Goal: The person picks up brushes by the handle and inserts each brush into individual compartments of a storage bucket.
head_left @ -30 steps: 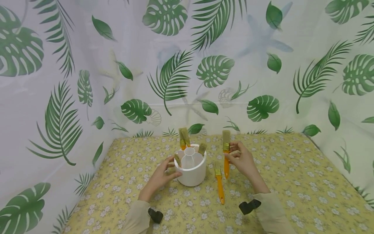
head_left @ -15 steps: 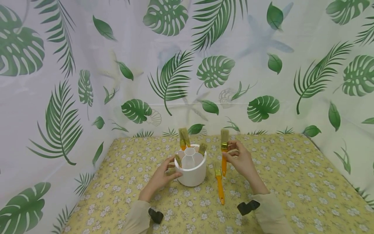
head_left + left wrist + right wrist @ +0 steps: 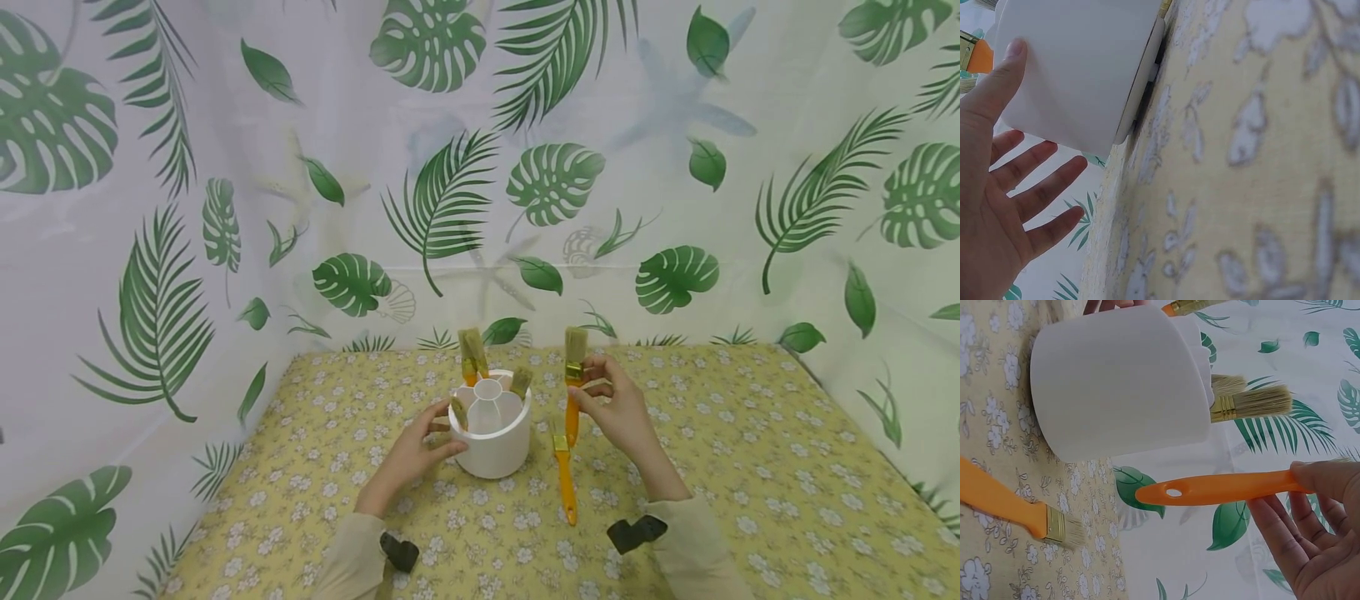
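A white round desk organizer with a central tube stands on the table, several flat paintbrushes bristles-up in its compartments. Around its left side lies my left hand, thumb along the front wall. Its fingers look spread and fairly straight in the left wrist view. Beside the organizer, to the right, my right hand pinches another paintbrush near the ferrule. That brush is upright, its orange handle pointing down. A further orange-handled paintbrush rests on the table below the held one.
A yellow floral cloth covers the table. White curtains printed with green leaves hang behind it and along both sides. Each wrist carries a small black camera.
The right hand has moved slightly left with its paintbrush, which also rose a little. The left hand and the organizer have stayed in place.
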### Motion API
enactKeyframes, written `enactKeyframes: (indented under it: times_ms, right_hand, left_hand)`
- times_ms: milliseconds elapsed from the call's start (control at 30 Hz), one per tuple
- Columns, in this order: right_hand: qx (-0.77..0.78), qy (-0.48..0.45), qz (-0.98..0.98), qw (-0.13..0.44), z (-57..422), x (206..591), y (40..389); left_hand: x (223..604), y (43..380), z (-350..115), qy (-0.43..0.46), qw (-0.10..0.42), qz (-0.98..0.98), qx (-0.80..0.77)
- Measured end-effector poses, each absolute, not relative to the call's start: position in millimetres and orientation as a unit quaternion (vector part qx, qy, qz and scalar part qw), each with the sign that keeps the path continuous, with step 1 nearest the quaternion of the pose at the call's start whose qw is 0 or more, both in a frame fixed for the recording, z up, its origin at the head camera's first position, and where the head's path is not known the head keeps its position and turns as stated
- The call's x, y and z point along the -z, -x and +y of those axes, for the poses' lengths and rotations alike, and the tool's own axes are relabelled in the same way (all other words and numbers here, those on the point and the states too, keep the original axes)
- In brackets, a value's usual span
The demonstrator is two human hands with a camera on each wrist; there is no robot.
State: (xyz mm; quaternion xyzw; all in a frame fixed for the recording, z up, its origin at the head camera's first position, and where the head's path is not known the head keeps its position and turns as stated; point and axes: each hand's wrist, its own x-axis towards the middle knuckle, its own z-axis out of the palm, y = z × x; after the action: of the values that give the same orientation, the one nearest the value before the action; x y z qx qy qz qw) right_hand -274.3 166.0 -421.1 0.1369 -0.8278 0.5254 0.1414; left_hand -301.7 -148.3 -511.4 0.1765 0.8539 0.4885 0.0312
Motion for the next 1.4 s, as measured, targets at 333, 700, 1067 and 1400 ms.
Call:
enactKeyframes:
  times_ms: [333, 700, 1067, 1400]
  right_hand:
    - [-0.533, -0.134, -0.823, 0.141, 160, 411, 268]
    - [-0.543, -0.142, -0.815, 0.144, 160, 414, 273]
    - [-0.547, -0.145, -0.81, 0.151, 157, 409, 271]
    - [-0.559, -0.148, -0.8, 0.16, 154, 407, 270]
  left_hand:
    - [475, 280, -144, -0.185, 0.05, 0.85, -0.49]
    - [474, 280, -146, -0.186, 0.052, 0.849, -0.492]
    - [480, 283, -147, -0.181, 0.052, 0.847, -0.497]
    - [511, 302, -149, -0.175, 0.038, 0.848, -0.499]
